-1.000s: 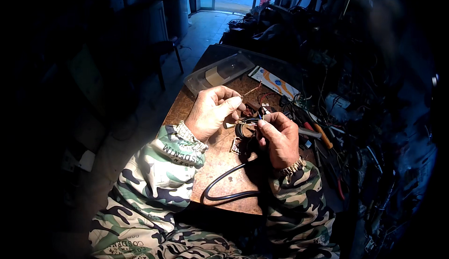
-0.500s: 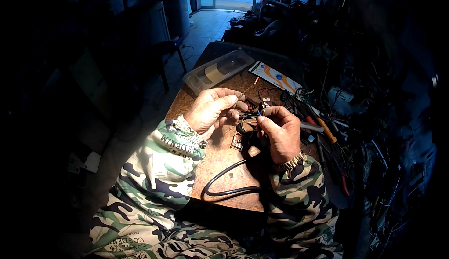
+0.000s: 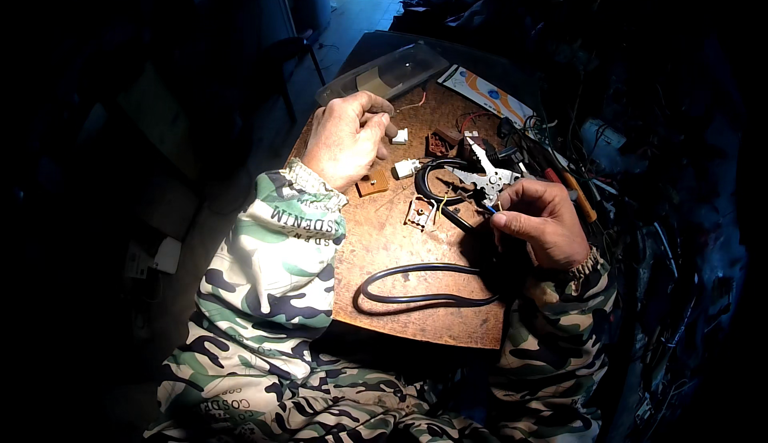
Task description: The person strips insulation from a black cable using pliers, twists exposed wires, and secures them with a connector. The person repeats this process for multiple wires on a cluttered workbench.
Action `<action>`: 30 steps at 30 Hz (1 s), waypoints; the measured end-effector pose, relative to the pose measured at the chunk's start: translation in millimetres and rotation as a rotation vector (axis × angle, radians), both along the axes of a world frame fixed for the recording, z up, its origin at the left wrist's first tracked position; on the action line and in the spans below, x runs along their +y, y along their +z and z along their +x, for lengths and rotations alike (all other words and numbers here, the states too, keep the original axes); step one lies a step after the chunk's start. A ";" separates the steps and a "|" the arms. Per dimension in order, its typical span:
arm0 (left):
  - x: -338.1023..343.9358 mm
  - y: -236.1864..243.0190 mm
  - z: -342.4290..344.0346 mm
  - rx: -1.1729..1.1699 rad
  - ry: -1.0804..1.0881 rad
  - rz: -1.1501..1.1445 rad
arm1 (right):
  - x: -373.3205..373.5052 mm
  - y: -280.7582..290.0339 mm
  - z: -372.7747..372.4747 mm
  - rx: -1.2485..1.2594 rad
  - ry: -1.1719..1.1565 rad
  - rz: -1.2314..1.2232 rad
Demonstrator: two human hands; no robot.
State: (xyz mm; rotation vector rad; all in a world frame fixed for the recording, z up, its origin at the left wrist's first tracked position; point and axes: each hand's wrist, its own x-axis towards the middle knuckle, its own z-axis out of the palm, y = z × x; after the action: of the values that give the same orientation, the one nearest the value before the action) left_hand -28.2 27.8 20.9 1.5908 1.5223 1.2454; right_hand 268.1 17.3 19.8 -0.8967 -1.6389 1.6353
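Note:
My left hand (image 3: pixel 348 140) is raised over the left side of the table, its fingers closed on a thin wire (image 3: pixel 413 105) with a reddish tip. At the right, my right hand (image 3: pixel 546 224) pinches the end of a black cable, where a blue wire (image 3: pixel 491 209) sticks out between thumb and finger. The black cable (image 3: pixel 424 268) loops on the table below it. Just beyond the right fingertips lie silver wire strippers (image 3: pixel 490 177), jaws spread, over a black cable coil (image 3: pixel 428 187). A small open plug part (image 3: pixel 420 212) and a yellow wire (image 3: pixel 442 207) are near.
Small white connectors (image 3: pixel 406 168), a tan block (image 3: pixel 371 183) and a brown plug part (image 3: pixel 438 144) lie mid-table. A clear plastic box (image 3: pixel 340 87) and a white-orange card (image 3: pixel 488 95) are at the back. Tools, including an orange-handled one (image 3: pixel 580 196), and tangled wires crowd the right.
My hands have moved apart, the left going left with the thin wire, the right going right with the blue-wired cable end. The strippers and small parts between them now show.

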 end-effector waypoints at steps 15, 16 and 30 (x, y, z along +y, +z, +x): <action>-16.1 -4.8 25.3 0.678 0.033 0.181 | -1.1 9.0 2.8 -0.239 0.136 0.020; -13.2 -10.8 30.0 0.624 -0.018 0.269 | -0.2 6.2 4.2 -0.250 0.129 0.029; -19.4 -19.7 53.5 0.646 -0.240 0.133 | -1.2 8.8 2.8 -0.303 0.112 0.076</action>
State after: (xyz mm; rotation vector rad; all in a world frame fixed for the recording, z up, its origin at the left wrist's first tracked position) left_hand 25.2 8.4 1.3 2.3369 1.5604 0.7414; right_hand 270.9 16.1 28.5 -1.0716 -1.9742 1.5563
